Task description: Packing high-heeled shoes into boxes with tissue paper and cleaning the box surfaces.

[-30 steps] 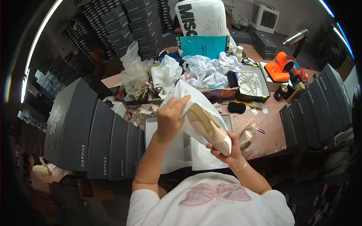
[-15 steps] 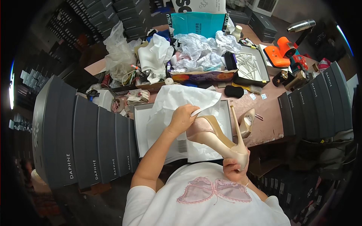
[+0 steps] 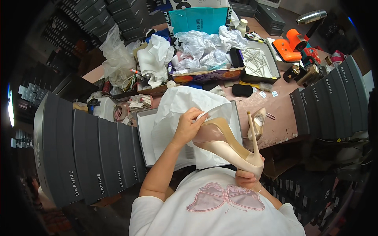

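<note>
My right hand [image 3: 248,177] is wrapped round the heel end of a cream high-heeled pump [image 3: 233,154]. The pump is turned over, with its tan sole showing, its stiletto heel sticking up and a sheer pinkish panel near the toe. Between closed fingers, my left hand [image 3: 187,126] pinches the edge of white tissue paper [image 3: 169,108], right by the pump's toe. That paper lies spread in an open shoebox [image 3: 148,135] in front of me. A matching pump [image 3: 258,122] rests on the table, just right of the box.
Dark grey shoeboxes stand in rows at left [image 3: 84,153] and right [image 3: 328,98]. Behind the open box are a carton of crumpled tissue [image 3: 208,74], a tray of white sticks [image 3: 260,63], a black oval pad [image 3: 242,90], a brush [image 3: 262,86] and an orange device [image 3: 289,49].
The pump has tilted in my right hand, so more of its sole shows. My left hand keeps its pinch on the tissue paper. The whole view has shifted slightly.
</note>
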Available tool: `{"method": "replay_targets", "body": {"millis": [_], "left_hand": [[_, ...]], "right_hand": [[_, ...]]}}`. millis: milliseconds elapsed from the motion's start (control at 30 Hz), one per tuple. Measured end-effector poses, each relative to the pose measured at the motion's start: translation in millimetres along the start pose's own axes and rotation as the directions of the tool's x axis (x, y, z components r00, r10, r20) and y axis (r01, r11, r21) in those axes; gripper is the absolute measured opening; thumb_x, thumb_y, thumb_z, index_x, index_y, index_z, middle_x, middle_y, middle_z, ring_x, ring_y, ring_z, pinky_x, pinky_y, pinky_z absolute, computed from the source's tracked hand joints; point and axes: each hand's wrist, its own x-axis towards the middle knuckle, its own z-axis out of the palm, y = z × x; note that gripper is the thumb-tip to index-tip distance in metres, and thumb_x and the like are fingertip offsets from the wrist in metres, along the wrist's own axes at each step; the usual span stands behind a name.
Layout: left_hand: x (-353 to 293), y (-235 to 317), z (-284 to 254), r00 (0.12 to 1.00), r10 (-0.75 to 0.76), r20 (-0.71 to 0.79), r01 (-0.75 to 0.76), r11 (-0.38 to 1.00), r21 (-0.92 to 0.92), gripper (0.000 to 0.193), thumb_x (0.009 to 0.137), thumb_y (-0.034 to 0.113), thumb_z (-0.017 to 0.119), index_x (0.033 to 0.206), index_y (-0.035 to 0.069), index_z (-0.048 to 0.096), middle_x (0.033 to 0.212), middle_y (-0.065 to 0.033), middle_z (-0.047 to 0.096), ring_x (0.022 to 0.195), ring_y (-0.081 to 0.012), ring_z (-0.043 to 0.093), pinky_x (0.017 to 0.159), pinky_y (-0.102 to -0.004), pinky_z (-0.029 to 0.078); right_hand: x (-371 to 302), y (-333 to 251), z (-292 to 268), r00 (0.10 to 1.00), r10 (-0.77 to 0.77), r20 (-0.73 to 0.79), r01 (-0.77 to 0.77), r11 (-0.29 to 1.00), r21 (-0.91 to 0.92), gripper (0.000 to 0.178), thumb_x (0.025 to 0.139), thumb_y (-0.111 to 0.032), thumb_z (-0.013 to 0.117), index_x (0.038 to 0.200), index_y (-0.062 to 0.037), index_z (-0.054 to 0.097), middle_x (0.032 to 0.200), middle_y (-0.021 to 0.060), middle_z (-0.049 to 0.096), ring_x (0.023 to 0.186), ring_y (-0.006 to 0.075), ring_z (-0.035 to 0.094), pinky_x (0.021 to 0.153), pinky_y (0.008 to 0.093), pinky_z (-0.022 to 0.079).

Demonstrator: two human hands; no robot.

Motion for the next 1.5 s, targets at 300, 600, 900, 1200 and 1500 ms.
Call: {"method": "replay_targets", "body": {"millis": [300, 600, 900, 1200, 1500], "left_hand": [[-24, -32, -7, 0.88, -0.05, 0.471, 0.09, 0.994, -0.062, 0.067, 0.091, 0.055, 0.051, 0.13, -0.001, 0.047, 0.122, -0.0106, 0.056, 0.114, -0.018, 0.052, 0.098, -0.0295, 0.04], [-103, -17, 70, 0.861, -0.458, 0.223, 0.446, 0.469, -0.762, 0.062, 0.093, 0.048, 0.053, 0.134, 0.004, 0.04, 0.124, -0.011, 0.052, 0.114, -0.0176, 0.051, 0.098, -0.0343, 0.042], [-140, -12, 72, 0.816, -0.576, 0.035, 0.363, 0.465, -0.807, 0.064, 0.089, 0.022, 0.067, 0.132, 0.002, 0.024, 0.129, -0.0132, 0.038, 0.118, -0.0203, 0.043, 0.1, -0.0371, 0.04], [-142, -23, 71, 0.925, -0.312, -0.215, 0.145, 0.816, -0.559, 0.085, 0.077, 0.017, 0.078, 0.136, 0.005, 0.018, 0.129, -0.0132, 0.037, 0.12, -0.0199, 0.04, 0.103, -0.0345, 0.034], [-93, 9, -31, 0.876, 0.435, 0.206, -0.482, 0.796, 0.367, 0.085, 0.058, 0.008, 0.086, 0.129, 0.009, 0.04, 0.129, -0.019, 0.045, 0.117, -0.0375, 0.048, 0.096, -0.0415, 0.043]], "right_hand": [[2, -15, 7, 1.0, -0.023, -0.016, 0.022, 0.997, -0.076, 0.075, 0.085, -0.067, 0.047, 0.129, -0.0068, 0.05, 0.112, 0.0135, 0.062, 0.059, 0.0205, 0.054, 0.047, 0.0248, 0.049], [52, -36, 11, 0.911, -0.405, -0.081, -0.176, -0.204, -0.963, 0.038, 0.091, -0.024, 0.062, 0.119, 0.0024, 0.06, 0.105, 0.0054, 0.064, 0.087, 0.0092, 0.057, 0.076, 0.0232, 0.047], [69, -30, -10, 0.961, -0.249, -0.121, -0.126, -0.006, -0.992, 0.031, 0.093, -0.02, 0.06, 0.116, 0.0009, 0.06, 0.104, 0.0051, 0.063, 0.09, 0.0094, 0.058, 0.08, 0.025, 0.048], [69, -44, -12, 0.989, -0.144, 0.042, 0.031, -0.08, -0.996, 0.042, 0.095, -0.027, 0.058, 0.126, 0.0006, 0.055, 0.124, 0.0116, 0.057, 0.108, 0.0163, 0.056, 0.094, 0.0313, 0.045], [23, -111, 57, 0.883, 0.365, -0.295, -0.369, 0.15, -0.917, 0.099, 0.07, -0.07, 0.064, 0.127, 0.0082, 0.047, 0.115, 0.0203, 0.061, 0.099, 0.0332, 0.065, 0.08, 0.0428, 0.056]]}}
